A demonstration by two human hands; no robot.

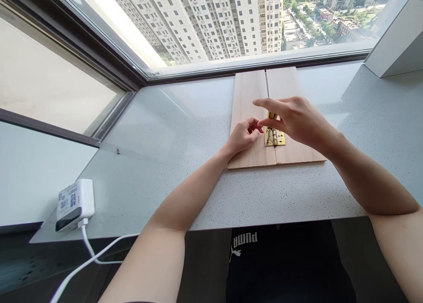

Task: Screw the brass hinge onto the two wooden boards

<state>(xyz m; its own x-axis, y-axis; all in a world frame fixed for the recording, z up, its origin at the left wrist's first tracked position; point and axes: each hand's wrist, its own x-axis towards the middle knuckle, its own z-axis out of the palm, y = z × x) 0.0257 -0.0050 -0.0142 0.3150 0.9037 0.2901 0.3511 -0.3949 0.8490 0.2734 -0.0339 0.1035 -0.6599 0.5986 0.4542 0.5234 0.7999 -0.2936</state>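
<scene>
Two pale wooden boards [249, 91] lie side by side on the counter, with a narrow seam between them. A brass-coloured hinge [279, 139] lies flat across that seam near the boards' front end, and screw holes show in its right leaf. Above the hinge, my right hand [292, 115] is around the yellow and black handle of a screwdriver [272, 115], its index finger stretched out to the left; the tip is hidden. My left hand [246, 134] rests on the left board with curled fingers beside the hinge. Whatever its fingertips pinch is too small to make out.
The speckled light counter [158, 162] runs along a window with a dark frame [139, 80]. At the left edge sits a white box-shaped device [86, 197] with a white cable [89, 245]. A small dark object [118, 151] lies nearby. A white box-like panel [396, 38] stands back right.
</scene>
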